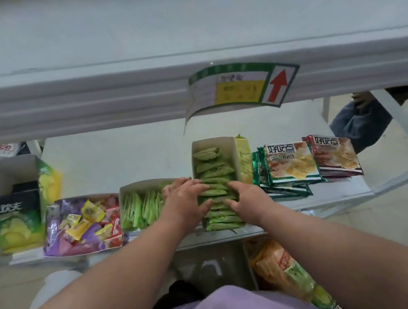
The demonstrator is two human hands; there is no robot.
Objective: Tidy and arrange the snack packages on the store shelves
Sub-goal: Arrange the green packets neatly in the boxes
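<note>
Left hand (188, 200) and right hand (240, 196), fingers extended, pressing green sachets (215, 179) in open carton (232, 147). Recommended: even inward pressure, square row, avoid crushing.

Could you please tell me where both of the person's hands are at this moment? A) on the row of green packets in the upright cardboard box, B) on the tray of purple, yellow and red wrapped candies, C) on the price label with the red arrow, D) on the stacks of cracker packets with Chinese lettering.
A: the left hand and right hand both press on the row of green packets standing in the open cardboard box.
</note>
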